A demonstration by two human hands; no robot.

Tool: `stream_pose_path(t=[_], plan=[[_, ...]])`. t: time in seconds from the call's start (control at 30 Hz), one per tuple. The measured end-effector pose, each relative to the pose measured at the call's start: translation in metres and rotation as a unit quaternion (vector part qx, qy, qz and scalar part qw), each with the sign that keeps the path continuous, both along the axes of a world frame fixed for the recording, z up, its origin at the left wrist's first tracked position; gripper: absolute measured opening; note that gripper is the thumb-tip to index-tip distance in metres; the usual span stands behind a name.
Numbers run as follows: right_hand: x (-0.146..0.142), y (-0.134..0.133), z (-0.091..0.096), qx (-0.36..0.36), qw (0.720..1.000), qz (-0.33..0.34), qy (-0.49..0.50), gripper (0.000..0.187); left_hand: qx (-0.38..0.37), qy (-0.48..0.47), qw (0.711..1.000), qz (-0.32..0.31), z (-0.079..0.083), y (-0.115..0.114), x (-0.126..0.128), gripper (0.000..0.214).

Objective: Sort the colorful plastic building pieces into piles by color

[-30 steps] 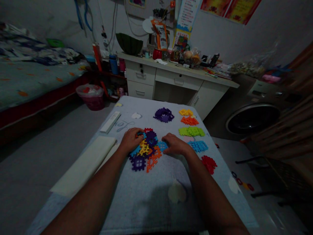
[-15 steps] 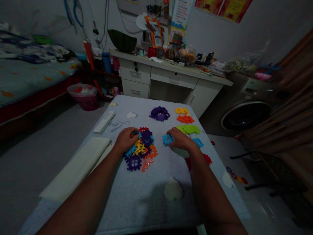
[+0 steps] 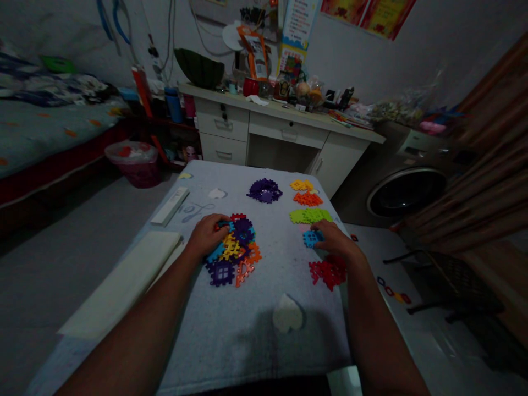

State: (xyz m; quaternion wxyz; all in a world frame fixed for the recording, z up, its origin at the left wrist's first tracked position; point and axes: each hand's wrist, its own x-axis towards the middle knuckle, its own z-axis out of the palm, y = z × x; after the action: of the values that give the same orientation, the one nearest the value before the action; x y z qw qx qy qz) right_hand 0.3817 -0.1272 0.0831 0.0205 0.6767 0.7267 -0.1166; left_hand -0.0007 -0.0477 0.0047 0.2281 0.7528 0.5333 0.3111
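My left hand [image 3: 209, 234] is at the left edge of a mixed pile of interlocking plastic building blocks [image 3: 231, 247], with its fingers curled on a block there, partly hidden, whose colour I cannot make out. The pile has purple, yellow, orange, blue and red pieces, some with window cut-outs. Over at the right side of the table, my right hand [image 3: 333, 240] grips a blue building block [image 3: 311, 238]. Just beyond it lie lime-green blocks [image 3: 310, 215], and nearer to me are red blocks [image 3: 328, 271]. Any blue blocks beneath the right hand are hidden.
Purple blocks [image 3: 264, 191], orange blocks [image 3: 307, 198] and yellow blocks [image 3: 301, 185] lie in groups farther back on the cloth-covered table [image 3: 256, 335]. A long white box [image 3: 170, 207] and a pale flat panel [image 3: 124, 283] are at the left. A desk [image 3: 226, 118] stands behind.
My right hand has carried the blue block rightward, to between the green and red groups. My left hand stays at the pile. The view has shifted slightly.
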Motion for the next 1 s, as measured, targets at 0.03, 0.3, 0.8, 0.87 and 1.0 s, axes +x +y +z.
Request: stream_pose_path(t=[0.03, 0.3, 0.8, 0.87, 1.0], plan=[[0.002, 0.000, -0.004, 0.004, 1.000, -0.002, 0.000, 0.049, -0.002, -0.003, 1.000, -0.001, 0.001, 0.000, 0.000, 0.037], [-0.003, 0.006, -0.009, 0.051, 0.998, 0.006, 0.027, 0.049, -0.001, -0.010, 1.000, -0.006, -0.001, 0.001, -0.002, 0.037], [-0.165, 0.042, -0.038, 0.100, 0.961, 0.145, 0.214, 0.038, 0.013, -0.018, 1.000, -0.012, 0.000, -0.001, -0.001, 0.030], [-0.169, 0.040, -0.041, 0.105, 0.957, 0.143, 0.228, 0.045, 0.016, -0.014, 1.000, -0.011, 0.000, -0.001, 0.000, 0.031], [-0.170, 0.035, -0.041, 0.093, 0.952, 0.133, 0.260, 0.044, 0.018, -0.002, 1.000, -0.009, 0.001, -0.002, 0.001, 0.031]])
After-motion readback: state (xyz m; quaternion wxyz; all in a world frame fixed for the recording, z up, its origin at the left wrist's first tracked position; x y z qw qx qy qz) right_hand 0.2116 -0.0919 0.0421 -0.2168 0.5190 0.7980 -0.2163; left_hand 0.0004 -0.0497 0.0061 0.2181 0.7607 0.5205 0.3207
